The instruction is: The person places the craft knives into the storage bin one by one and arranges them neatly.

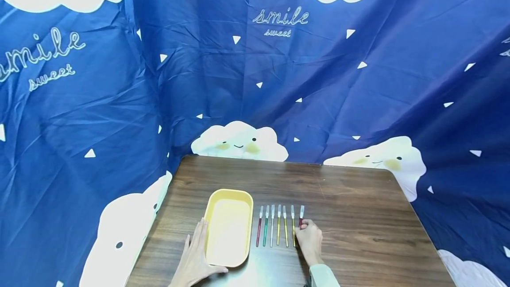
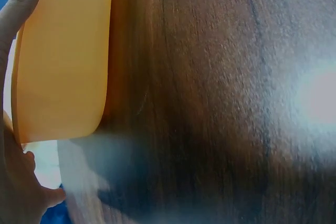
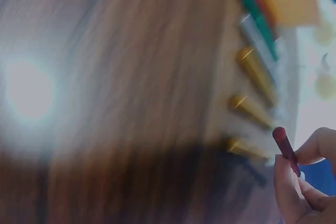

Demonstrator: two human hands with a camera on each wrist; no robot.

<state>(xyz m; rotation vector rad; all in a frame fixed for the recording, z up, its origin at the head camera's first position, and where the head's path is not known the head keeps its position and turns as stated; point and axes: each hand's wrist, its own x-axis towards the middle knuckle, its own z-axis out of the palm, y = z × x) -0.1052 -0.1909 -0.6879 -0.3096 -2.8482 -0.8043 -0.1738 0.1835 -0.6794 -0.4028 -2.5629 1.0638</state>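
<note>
A yellow tray [image 1: 228,233] stands on the table, with my left hand [image 1: 195,254] against its left side and near corner, fingers straight. The left wrist view shows the tray's outer wall [image 2: 63,61] beside my left hand [image 2: 18,166]. Right of the tray, several slim pens with clear caps lie in a row, among them a green one [image 1: 265,227] and a silver one [image 1: 272,227]. At the row's right end my right hand [image 1: 311,239] pinches a dark red pen [image 1: 301,216]. In the right wrist view, thumb and fingers of my right hand [image 3: 307,182] hold the red pen [image 3: 285,148].
The brown wooden table [image 1: 358,220] extends to the right of and behind the pens. A blue curtain [image 1: 199,56] with white clouds hangs behind and at the sides of the table. Bright glare lies on the tabletop near the front.
</note>
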